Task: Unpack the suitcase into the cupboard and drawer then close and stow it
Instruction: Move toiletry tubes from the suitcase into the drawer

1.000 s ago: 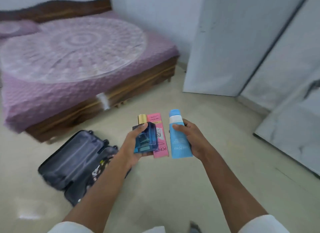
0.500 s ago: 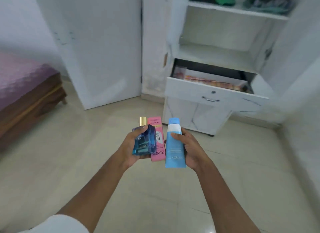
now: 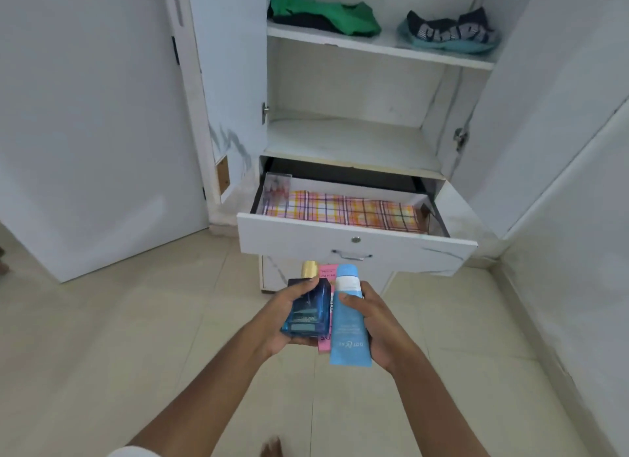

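Note:
My left hand (image 3: pixel 277 320) grips a blue perfume bottle (image 3: pixel 308 312) with a gold cap, and a pink box (image 3: pixel 326 341) sits behind it in the same hand. My right hand (image 3: pixel 381 327) holds a light blue tube (image 3: pixel 349 330) upright. Both hands hover just below and in front of the open white drawer (image 3: pixel 354 244), which has a checked orange liner and a small clear packet at its left end. The white cupboard (image 3: pixel 350 140) stands open above the drawer. The suitcase is out of view.
The upper shelf holds green folded clothes (image 3: pixel 326 14) and a dark and teal garment (image 3: pixel 449 31). Open cupboard doors stand at the left (image 3: pixel 95 126) and right (image 3: pixel 558 109). Beige tiled floor (image 3: pixel 136 337) lies around me. My foot (image 3: pixel 272 448) shows at the bottom.
My view has swung from the bed and suitcase to the cupboard, and I have come closer to the drawer. Both hands keep the same items, now nearer together.

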